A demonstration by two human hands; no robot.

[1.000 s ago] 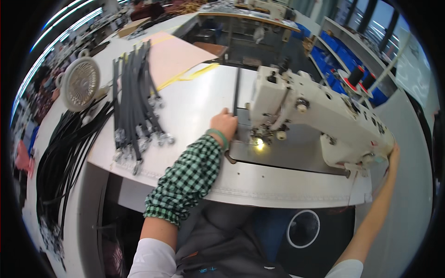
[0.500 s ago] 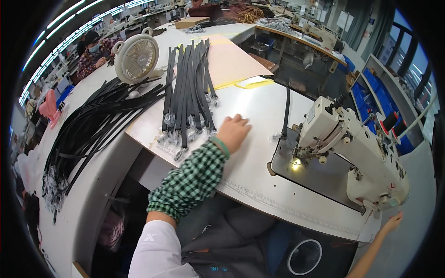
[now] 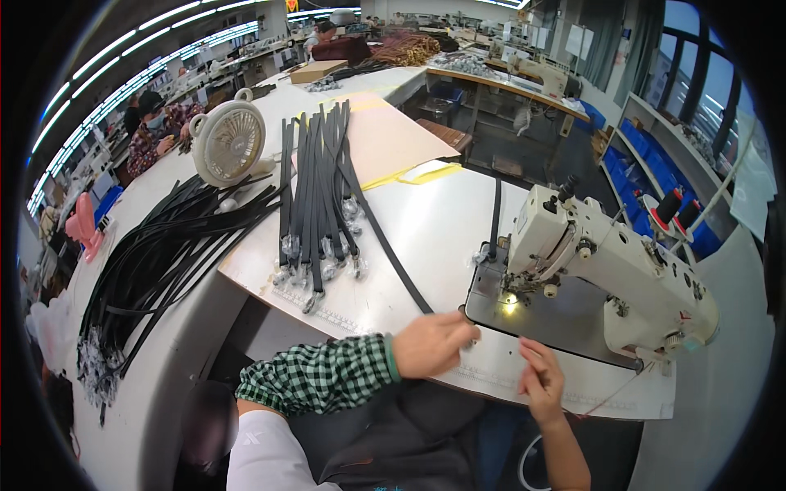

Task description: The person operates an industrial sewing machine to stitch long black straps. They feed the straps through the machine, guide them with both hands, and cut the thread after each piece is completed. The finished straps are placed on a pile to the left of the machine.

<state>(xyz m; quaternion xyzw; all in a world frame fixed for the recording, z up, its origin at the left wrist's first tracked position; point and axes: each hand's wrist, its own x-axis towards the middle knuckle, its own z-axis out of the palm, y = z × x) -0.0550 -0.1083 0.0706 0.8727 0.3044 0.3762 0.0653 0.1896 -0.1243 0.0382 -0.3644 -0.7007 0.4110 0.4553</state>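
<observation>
My left hand (image 3: 435,344), in a green checked sleeve, grips the near end of a black strap (image 3: 393,262) stretched diagonally from the pile. My right hand (image 3: 540,376) is just right of it over the table edge, fingers loosely bent and apart, holding nothing visible. Beside both hands stands a white industrial sewing machine (image 3: 614,270), its lamp lit over the metal plate (image 3: 548,319). Another black strap (image 3: 496,213) lies left of the machine head. Black straps with wrapped metal ends (image 3: 315,188) lie on the white table (image 3: 262,278); a looser bundle (image 3: 155,262) hangs at left.
A small white fan (image 3: 229,143) and pink object (image 3: 82,225) stand at left, near a seated co-worker (image 3: 155,131). A pink sheet (image 3: 393,139) lies behind the straps. Thread cones (image 3: 667,209) and blue bins (image 3: 630,172) are at right, other workbenches (image 3: 508,82) behind.
My left hand has pulled a strap from the pile toward the near edge. My right hand has moved from the machine's right end leftward, in beside my left hand.
</observation>
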